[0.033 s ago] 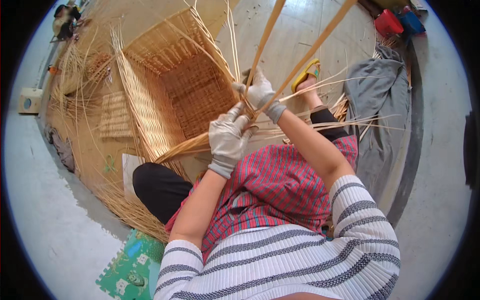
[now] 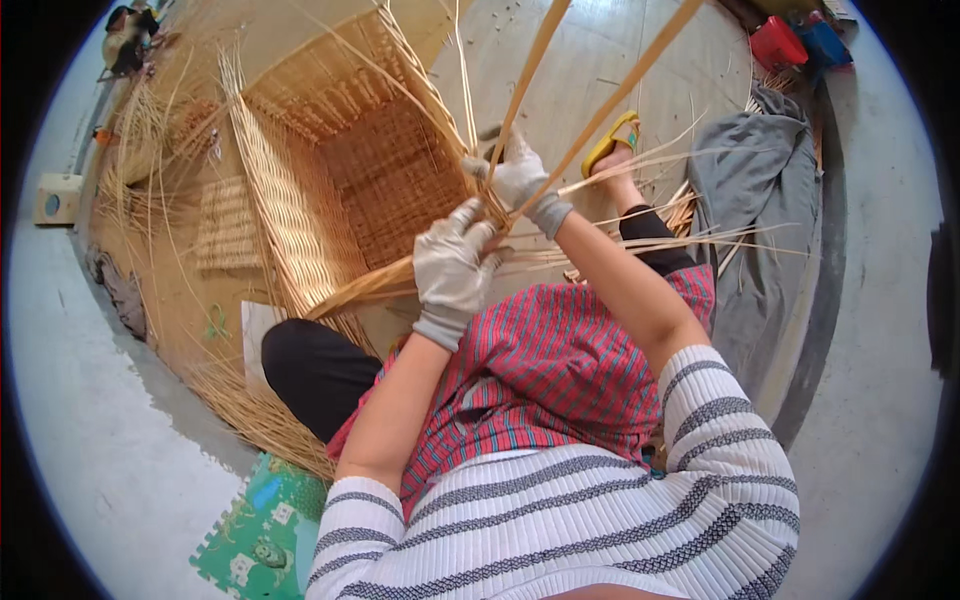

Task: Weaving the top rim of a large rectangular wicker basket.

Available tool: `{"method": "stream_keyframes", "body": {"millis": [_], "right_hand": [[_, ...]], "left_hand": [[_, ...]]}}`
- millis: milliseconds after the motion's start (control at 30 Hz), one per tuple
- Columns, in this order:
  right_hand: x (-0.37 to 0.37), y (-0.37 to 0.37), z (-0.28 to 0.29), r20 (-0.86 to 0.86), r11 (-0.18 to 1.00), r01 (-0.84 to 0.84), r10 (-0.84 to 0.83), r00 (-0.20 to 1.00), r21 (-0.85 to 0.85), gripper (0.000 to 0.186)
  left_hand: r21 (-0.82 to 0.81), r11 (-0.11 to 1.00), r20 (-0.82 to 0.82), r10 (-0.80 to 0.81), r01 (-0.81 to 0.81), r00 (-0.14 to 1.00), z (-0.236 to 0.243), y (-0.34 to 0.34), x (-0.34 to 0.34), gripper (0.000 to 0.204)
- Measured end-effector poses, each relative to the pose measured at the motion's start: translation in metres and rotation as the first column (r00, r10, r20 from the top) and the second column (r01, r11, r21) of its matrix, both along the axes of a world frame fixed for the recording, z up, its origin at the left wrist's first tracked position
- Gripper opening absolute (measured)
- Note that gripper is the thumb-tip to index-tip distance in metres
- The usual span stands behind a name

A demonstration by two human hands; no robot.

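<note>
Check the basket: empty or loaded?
Empty, as far as its inside shows: the bare woven bottom of the basket is visible between the walls, nothing lying on it. Its near edge hides a little.

So the basket [image 2: 290, 205] is honey-gold in a ribbed weave, browner at the base, and the strips [image 2: 654, 50] are plain tan. Gloves [image 2: 450, 268] are off-white with grey cuffs. Top's [image 2: 560, 500] white with dark grey bands, apron's [image 2: 540, 335] red plaid, sandal's [image 2: 600, 155] bright yellow, mat's [image 2: 245, 525] green with pale prints.
</note>
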State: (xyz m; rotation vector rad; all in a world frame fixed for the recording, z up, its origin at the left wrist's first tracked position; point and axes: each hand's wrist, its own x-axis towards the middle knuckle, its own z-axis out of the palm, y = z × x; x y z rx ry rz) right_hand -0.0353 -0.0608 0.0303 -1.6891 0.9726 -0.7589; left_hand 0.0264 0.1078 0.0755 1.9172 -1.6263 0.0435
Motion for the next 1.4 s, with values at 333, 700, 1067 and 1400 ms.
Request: {"method": "stream_keyframes", "body": {"millis": [333, 700, 1067, 1400], "right_hand": [[-0.046, -0.052, 0.004, 0.075, 0.458, -0.88, 0.88, 0.469, 0.128, 0.116], [-0.056, -0.027, 0.01, -0.031, 0.619, -0.785, 0.784, 0.62, -0.039, 0.115], [-0.042, 0.016, 0.007, 0.019, 0.874, -0.483, 0.483, 0.876, 0.053, 0.056], [-0.078, 0.075, -0.01, -0.189, 0.931, -0.318, 0.349, 0.918, 0.177, 0.067]], "left_hand": [[-0.019, 0.999, -0.093, -0.033, 0.032, 0.995, -0.014, -0.004, 0.003, 0.021], [-0.029, 0.996, -0.031, -0.087, 0.086, 0.996, -0.017, -0.007, 0.005, 0.013], [-0.045, 0.994, 0.067, -0.094, 0.097, 0.993, -0.016, -0.004, 0.01, 0.011], [0.065, 0.984, -0.215, -0.149, 0.167, 0.965, -0.015, 0.06, -0.015, 0.011]]}}
